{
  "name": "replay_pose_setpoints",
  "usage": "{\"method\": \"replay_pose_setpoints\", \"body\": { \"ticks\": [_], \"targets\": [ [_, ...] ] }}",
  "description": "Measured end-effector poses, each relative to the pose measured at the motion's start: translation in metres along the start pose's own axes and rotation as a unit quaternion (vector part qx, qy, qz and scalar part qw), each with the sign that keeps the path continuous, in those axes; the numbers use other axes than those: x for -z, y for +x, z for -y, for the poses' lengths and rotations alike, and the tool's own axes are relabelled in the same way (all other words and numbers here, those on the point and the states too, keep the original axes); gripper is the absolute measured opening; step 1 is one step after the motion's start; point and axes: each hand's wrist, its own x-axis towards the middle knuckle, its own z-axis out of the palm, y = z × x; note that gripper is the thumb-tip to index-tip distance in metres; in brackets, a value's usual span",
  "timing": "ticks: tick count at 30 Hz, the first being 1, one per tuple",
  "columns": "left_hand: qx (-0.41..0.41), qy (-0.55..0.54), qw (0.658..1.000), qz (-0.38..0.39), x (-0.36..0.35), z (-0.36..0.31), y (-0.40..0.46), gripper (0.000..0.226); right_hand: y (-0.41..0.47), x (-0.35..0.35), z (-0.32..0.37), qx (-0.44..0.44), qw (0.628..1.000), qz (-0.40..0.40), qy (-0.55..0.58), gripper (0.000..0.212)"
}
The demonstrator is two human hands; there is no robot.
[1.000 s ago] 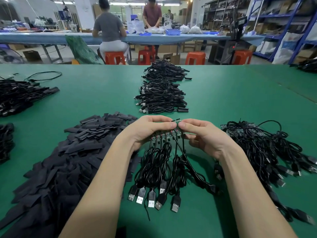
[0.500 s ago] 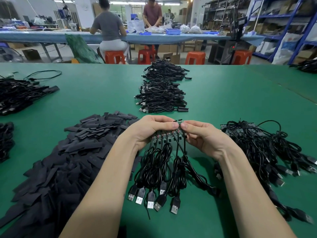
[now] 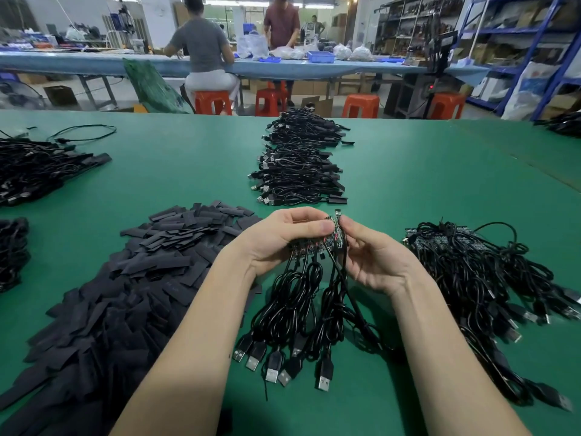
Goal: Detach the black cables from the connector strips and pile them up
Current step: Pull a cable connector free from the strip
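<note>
1. The left hand (image 3: 276, 240) is in the middle of the frame. Its fingers are curled around a connector strip (image 3: 309, 245), and the thumb presses on top.
2. The right hand (image 3: 374, 259) is just beside it. Its thumb and finger pinch one small end piece (image 3: 338, 229) of the strip. That piece stands up, tilted away from the rest of the strip.
3. Black cables (image 3: 301, 303) hang down from the strip. They lie in loose loops on the green table (image 3: 408, 184), toward the bottom of the frame.
4. The plugs (image 3: 273, 369) at the cable ends lie in a row on the table, between the two arms.
5. At the right of the frame is another bunch of cables (image 3: 478, 278), with a strip at its top end.
6. Above the hands, in the upper middle of the frame, is a long pile of loose cables (image 3: 298, 171).
7. At the lower left is a big heap of flat black pieces (image 3: 132, 294). It lies just beside the left arm.
8. At the far left edge are more cable heaps (image 3: 37, 171).
9. Behind the table, at the top of the frame, one person sits on an orange stool (image 3: 212, 102) at a blue table (image 3: 94, 62), and another stands near it.
</note>
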Motion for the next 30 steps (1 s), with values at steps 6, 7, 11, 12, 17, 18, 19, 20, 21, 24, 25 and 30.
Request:
{"method": "replay_pose_setpoints", "body": {
  "ticks": [6, 7, 11, 12, 17, 18, 19, 20, 21, 24, 25, 30],
  "targets": [
    [-0.023, 0.132, 0.986, -0.101, 0.003, 0.008, 0.008, 0.014, -0.01, 0.01, 0.024, 0.076, 0.98, -0.127, -0.134, 0.02],
    [-0.019, 0.12, 0.989, -0.086, 0.005, 0.007, 0.007, 0.014, -0.009, 0.01, 0.025, 0.1, 0.973, -0.16, -0.134, 0.024],
    [-0.018, 0.078, 0.997, -0.019, 0.012, 0.0, 0.002, 0.013, -0.006, 0.004, 0.027, 0.177, 0.95, -0.236, -0.103, 0.026],
    [-0.018, 0.1, 0.994, -0.029, 0.013, 0.0, 0.003, 0.014, -0.005, 0.002, 0.026, 0.187, 0.949, -0.233, -0.098, 0.024],
    [-0.009, 0.435, 0.892, -0.124, 0.014, 0.013, 0.011, 0.02, -0.01, -0.012, 0.029, 0.191, 0.946, -0.213, -0.152, 0.02],
    [-0.009, 0.508, 0.85, -0.137, 0.012, 0.014, 0.011, 0.025, -0.012, -0.014, 0.031, 0.194, 0.936, -0.227, -0.186, 0.016],
    [-0.011, 0.565, 0.812, -0.147, 0.009, 0.014, 0.011, 0.031, -0.015, -0.017, 0.034, 0.203, 0.924, -0.243, -0.215, 0.013],
    [-0.022, 0.606, 0.78, -0.156, 0.005, 0.013, 0.012, 0.036, -0.019, -0.02, 0.036, 0.219, 0.912, -0.256, -0.233, 0.011],
    [-0.046, 0.628, 0.759, -0.166, 0.001, 0.013, 0.013, 0.04, -0.024, -0.025, 0.04, 0.242, 0.902, -0.263, -0.241, 0.01],
    [-0.14, 0.581, 0.777, -0.198, -0.014, 0.015, 0.018, 0.034, -0.039, -0.043, 0.052, 0.318, 0.876, -0.257, -0.256, 0.01],
    [-0.162, 0.525, 0.812, -0.2, -0.02, 0.015, 0.02, 0.031, -0.044, -0.049, 0.057, 0.336, 0.871, -0.248, -0.258, 0.01],
    [-0.161, 0.22, 0.958, -0.09, -0.039, -0.002, 0.025, 0.023, -0.047, -0.062, 0.064, 0.291, 0.936, -0.166, -0.107, 0.019]
  ]
}}
